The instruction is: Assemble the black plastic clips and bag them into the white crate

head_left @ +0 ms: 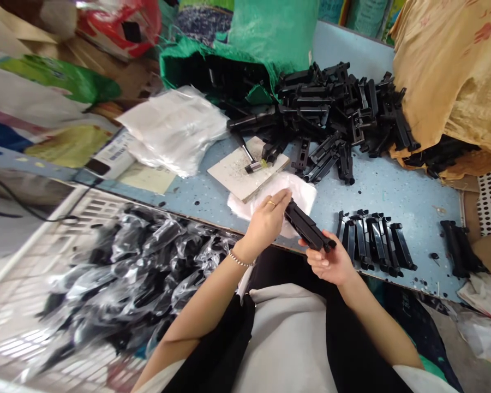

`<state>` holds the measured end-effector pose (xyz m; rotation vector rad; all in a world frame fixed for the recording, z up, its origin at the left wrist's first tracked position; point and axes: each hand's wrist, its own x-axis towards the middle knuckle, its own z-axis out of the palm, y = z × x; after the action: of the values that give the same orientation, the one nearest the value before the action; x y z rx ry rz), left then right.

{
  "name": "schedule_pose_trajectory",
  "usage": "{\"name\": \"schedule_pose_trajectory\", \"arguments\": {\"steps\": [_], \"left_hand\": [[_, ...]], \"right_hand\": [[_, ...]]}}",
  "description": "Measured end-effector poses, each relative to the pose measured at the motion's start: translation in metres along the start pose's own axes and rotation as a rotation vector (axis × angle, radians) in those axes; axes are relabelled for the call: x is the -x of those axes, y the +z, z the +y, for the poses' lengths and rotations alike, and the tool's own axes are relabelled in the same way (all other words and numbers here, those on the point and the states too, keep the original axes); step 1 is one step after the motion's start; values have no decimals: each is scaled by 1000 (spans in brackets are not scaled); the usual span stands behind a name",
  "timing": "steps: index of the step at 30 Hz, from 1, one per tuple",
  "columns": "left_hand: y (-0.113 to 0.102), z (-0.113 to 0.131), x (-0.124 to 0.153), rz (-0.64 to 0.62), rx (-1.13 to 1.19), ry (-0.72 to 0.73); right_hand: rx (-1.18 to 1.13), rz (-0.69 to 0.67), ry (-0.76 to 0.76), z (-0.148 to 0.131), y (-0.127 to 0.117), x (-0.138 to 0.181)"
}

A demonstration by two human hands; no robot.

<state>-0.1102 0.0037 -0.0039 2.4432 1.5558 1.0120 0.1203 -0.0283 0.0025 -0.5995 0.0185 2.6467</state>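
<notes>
- Fingers of the right hand clamp the near end of a long black part.
- Fingers of the left hand, together, meet its far end; grip unclear.
- It is above the speckled blue table's front edge.

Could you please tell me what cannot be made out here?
In the head view:
Underside of the black part in the right hand: faces away.
Depths of the green sack: lost in shadow.
Print on the white box: too small and blurred.
Shapes of the bagged parts: blurred under shiny plastic.
Brown sack: cut off by top and right edges.
</notes>
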Motion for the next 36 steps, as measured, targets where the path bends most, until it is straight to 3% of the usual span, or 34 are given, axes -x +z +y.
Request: {"name": "schedule_pose_trajectory", "arguments": {"steps": [4, 8, 12, 14, 18, 22, 24, 27, 29, 31, 33, 35, 36], "left_hand": [[-15, 30, 8, -48, 130, 159], [-30, 43, 19, -48, 271, 188], [-34, 35, 30, 89, 270, 115], [-33, 35, 38, 93, 235, 120], [-33, 46, 54, 25, 279, 205], [-37, 51, 67, 101, 236, 173], [-38, 52, 70, 94, 178, 176], [-40, 58, 74, 9, 163, 228], [-43, 62, 76, -18, 150, 212], [-53, 65, 81, 5, 137, 178], [-74, 62, 93, 24, 146, 90], [-105, 51, 113, 14, 140, -123], [-124, 41, 126, 7, 109, -271]], "right_hand": [[8, -15, -58, -1, 1, -10], [199, 37, -240, 8, 10, -7], [151, -118, -112, 17, 18, -2], [99, -143, -73, 23, 20, -5], [215, 54, -242, 33, 26, -11], [275, 51, -211, 34, 33, -9], [373, 129, -292, 37, 37, -8], [802, 440, -508, 50, 44, -8], [1159, 560, -578, 62, 51, -7], [1453, 445, -575, 70, 61, -5], [1632, 151, -499, 69, 70, 2], [1712, -49, -423, 58, 75, 15], [1750, -23, -415, 49, 74, 24]]}}
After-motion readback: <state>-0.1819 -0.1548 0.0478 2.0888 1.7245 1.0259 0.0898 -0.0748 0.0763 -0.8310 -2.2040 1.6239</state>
